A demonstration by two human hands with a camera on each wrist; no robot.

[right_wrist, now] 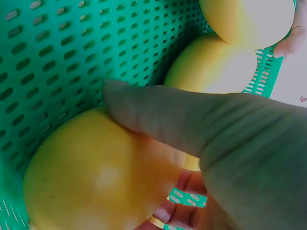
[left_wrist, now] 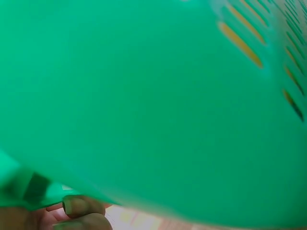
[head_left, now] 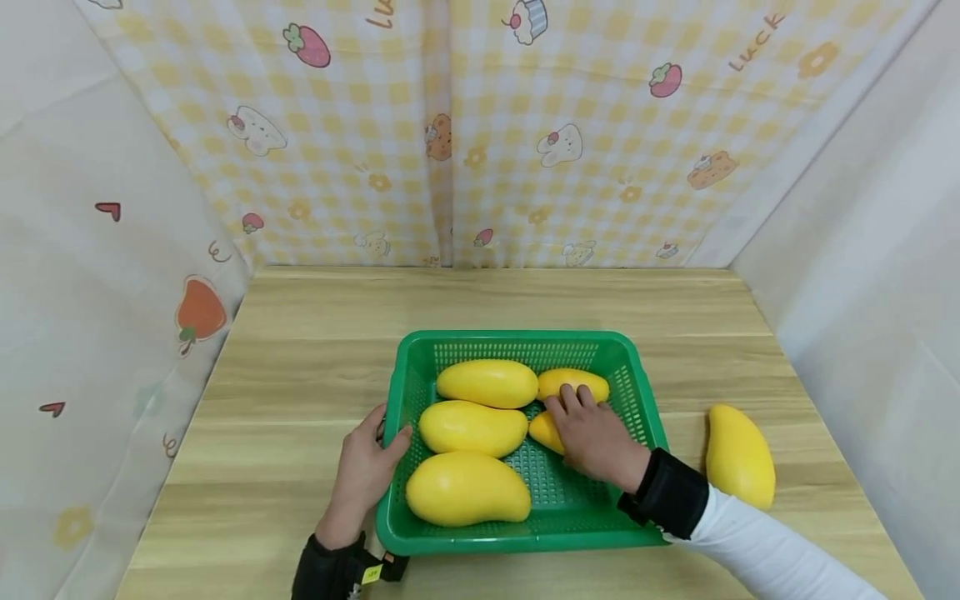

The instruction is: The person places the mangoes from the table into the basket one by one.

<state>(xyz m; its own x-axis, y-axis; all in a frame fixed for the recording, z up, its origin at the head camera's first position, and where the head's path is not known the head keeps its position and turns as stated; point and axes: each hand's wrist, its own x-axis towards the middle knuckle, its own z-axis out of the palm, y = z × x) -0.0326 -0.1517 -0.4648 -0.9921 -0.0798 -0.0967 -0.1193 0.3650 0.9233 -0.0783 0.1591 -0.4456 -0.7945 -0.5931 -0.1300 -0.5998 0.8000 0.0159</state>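
A green plastic basket (head_left: 525,544) with slotted walls holds several yellow mangoes. Three of them, the top one (head_left: 487,383), the middle one (head_left: 473,428) and the bottom one (head_left: 468,490), lie in a column on its left side. My left hand (head_left: 363,469) grips the left rim, thumb over the edge and fingers outside. Inside the basket on the right, my right hand (head_left: 600,439) holds a mango (right_wrist: 96,177), its thumb and fingers around the fruit. That mango is partly hidden by the hand in the head view. Just behind it lies another mango (head_left: 573,383).
One more mango (head_left: 738,457) lies on the wooden table (head_left: 322,333) to the right of the basket, near my right forearm. A checked curtain (head_left: 337,167) hangs along the back. White cloth stands at both sides.
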